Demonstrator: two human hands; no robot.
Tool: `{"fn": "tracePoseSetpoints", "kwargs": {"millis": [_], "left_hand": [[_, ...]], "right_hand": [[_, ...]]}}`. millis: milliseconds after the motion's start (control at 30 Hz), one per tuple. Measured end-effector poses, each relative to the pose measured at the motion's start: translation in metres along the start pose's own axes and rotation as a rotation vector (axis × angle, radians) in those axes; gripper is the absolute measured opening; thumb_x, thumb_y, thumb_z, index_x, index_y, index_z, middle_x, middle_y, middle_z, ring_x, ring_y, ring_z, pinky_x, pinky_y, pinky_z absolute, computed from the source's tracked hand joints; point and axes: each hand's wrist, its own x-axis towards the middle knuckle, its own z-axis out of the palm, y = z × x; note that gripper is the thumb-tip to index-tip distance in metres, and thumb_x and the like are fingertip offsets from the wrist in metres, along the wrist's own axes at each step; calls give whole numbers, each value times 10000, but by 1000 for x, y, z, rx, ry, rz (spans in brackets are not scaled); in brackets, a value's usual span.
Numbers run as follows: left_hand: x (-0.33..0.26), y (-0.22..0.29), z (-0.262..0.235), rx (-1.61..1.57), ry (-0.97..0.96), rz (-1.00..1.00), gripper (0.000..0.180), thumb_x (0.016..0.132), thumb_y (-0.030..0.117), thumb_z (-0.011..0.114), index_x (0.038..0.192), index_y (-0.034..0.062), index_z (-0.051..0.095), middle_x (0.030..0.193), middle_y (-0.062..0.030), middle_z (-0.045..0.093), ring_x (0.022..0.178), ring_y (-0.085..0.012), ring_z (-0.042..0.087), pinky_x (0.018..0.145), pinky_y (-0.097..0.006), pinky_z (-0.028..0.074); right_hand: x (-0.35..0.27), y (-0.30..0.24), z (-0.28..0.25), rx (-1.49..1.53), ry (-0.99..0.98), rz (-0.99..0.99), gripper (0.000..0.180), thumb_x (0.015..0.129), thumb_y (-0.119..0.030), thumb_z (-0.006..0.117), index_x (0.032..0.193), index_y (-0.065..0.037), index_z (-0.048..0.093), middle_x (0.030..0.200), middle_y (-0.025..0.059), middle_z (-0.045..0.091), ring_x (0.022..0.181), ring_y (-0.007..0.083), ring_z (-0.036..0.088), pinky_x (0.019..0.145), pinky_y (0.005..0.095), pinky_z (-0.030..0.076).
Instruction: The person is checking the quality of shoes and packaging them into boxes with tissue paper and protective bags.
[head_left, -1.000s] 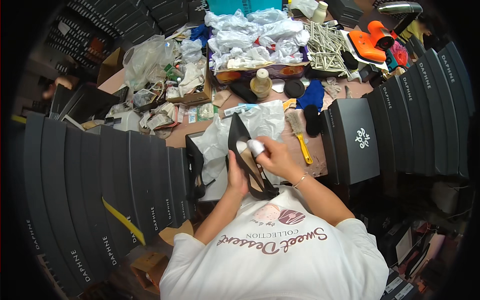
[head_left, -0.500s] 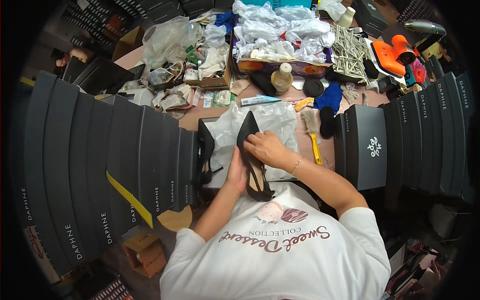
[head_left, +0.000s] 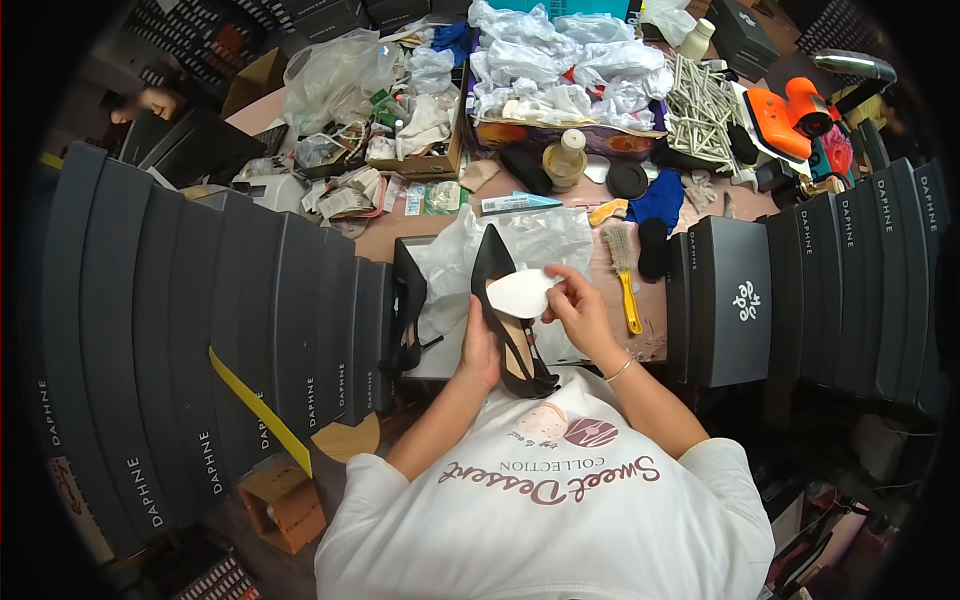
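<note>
Where our view begins at the left, a row of dark boxes (head_left: pixel 225 290) stands side by side, and a yellow strip (head_left: pixel 262 413) slants across their faces. Just right of them, one black shoe (head_left: pixel 405 300) lies at the edge of some crumpled white paper (head_left: pixel 560 238). Next comes our left hand (head_left: pixel 481 345), grasping a second black shoe (head_left: pixel 489 252) along its left side; we hold this shoe in front of our white shirt (head_left: pixel 550 510), pointed toe away from us and heel end near the shirt. Over its opening lies a white pad (head_left: pixel 520 295), its right edge pinched between the thumb and fingers of our right hand (head_left: pixel 580 308); whether the pad touches the shoe, we cannot tell. Farther right, a brush with a yellow handle (head_left: pixel 629 295) lies on the pink tabletop (head_left: pixel 650 325), near a second row of dark boxes (head_left: pixel 732 300).
</note>
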Motion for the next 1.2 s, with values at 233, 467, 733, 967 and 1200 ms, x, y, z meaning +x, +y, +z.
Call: {"fn": "tracePoseSetpoints", "kwargs": {"millis": [233,467,733,967,1200], "left_hand": [[-2,6,22,74,13,31,665,919,652,301,1261,110,478,1136,-74,585,955,-207,578,741,-377,501],[3,5,22,82,-48,39,635,931,630,306,1243,109,488,1073,-76,597,910,-188,585,712,-358,510],[3,8,20,107,-33,24,595,939,612,324,1216,111,489,1110,-69,579,996,-200,565,838,-382,480],[6,5,20,135,-22,32,646,940,589,367,1335,79,402,1296,-102,476,1223,-216,431,1031,-372,349],[10,-11,14,107,34,46,677,919,626,364,1338,95,396,1279,-82,482,1154,-218,475,950,-404,411]], "right_hand": [[-10,-13,-1,-282,49,-92,442,853,-10,576,1286,-69,507,774,72,582,671,88,593,579,264,487],[5,-13,-4,-125,36,-68,342,874,-20,549,1215,-35,564,790,79,609,661,130,606,556,271,490],[-12,-42,4,-1200,-199,-420,145,783,-123,604,920,-75,608,731,98,606,670,271,645,544,369,500],[9,-16,19,-1255,-213,-513,163,803,-125,551,946,-49,575,696,85,594,586,258,631,486,348,484],[48,6,32,-1130,-122,-405,179,826,-98,546,995,-48,578,760,112,641,687,325,642,574,396,504]]}}
